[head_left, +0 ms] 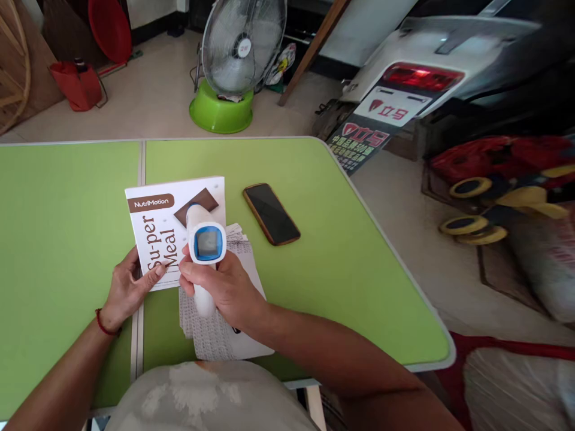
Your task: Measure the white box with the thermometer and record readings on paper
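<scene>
My left hand (pixel 130 286) grips the lower left edge of a white box (pixel 157 239) marked "NutriMotion Su-per Meal", its thumb lying on the front. Wrapped round the handle of a white infrared thermometer (pixel 205 302) is my right hand (pixel 229 290). The thermometer's blue-framed screen faces me, and its far end points at the brown picture on the box. Below both hands lie several printed paper sheets (pixel 251 329), partly hidden by the right hand and forearm. To the right of the box a smartphone (pixel 272 214) in a brown case rests face up with a dark screen.
The green folding table (pixel 350 281) has a pale rim and a seam left of centre. Beyond it stand a fan (pixel 245 48) on an upturned green basin (pixel 220 114) and a red container (pixel 78 85). A white scooter (pixel 381 66) is parked past the right edge.
</scene>
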A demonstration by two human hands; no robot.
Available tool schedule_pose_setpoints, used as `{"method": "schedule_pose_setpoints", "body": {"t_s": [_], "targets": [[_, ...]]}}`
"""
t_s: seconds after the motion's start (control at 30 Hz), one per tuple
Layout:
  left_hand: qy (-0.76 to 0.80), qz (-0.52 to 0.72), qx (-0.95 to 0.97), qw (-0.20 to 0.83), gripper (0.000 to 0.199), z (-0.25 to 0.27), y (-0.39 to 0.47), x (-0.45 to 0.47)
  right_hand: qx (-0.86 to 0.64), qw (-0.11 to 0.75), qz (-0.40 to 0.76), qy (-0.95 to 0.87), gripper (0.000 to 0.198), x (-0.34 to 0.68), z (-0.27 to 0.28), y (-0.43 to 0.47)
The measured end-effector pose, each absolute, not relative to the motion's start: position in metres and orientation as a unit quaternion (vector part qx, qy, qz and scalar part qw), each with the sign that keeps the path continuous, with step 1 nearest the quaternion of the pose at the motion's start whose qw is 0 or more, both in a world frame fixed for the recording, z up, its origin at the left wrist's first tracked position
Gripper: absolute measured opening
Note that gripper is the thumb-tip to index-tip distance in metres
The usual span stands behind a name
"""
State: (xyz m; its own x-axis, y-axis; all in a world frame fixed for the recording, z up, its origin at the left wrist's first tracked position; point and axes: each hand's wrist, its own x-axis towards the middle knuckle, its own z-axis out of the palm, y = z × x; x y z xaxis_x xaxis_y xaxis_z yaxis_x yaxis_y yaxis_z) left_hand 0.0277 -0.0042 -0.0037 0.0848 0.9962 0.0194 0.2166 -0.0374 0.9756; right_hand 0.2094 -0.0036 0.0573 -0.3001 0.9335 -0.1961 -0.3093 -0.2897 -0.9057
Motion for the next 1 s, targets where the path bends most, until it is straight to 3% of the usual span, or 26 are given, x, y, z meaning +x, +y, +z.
{"method": "schedule_pose_setpoints", "body": {"t_s": [0.3, 0.57, 0.73, 0.83, 1.0], "targets": [[0.512, 0.433, 0.579, 0.463, 0.049, -0.004, -0.005, 0.027, -0.389, 0.434, 0.702, -0.41, 0.019, 0.21, 0.057, -0.005], [0.505, 0.454, 0.561, 0.473, 0.052, -0.003, -0.004, 0.03, -0.4, 0.433, 0.701, -0.401, 0.011, 0.21, 0.057, -0.006], [0.505, 0.498, 0.548, 0.444, 0.046, -0.002, -0.008, 0.028, -0.424, 0.412, 0.683, -0.429, 0.032, 0.227, 0.049, -0.015], [0.528, 0.511, 0.557, 0.386, 0.045, -0.004, -0.006, 0.023, -0.457, 0.387, 0.623, -0.503, 0.027, 0.253, 0.039, -0.017], [0.551, 0.52, 0.587, 0.287, 0.055, -0.013, 0.007, 0.015, -0.617, 0.281, 0.376, -0.632, 0.032, 0.304, 0.006, -0.004]]}}
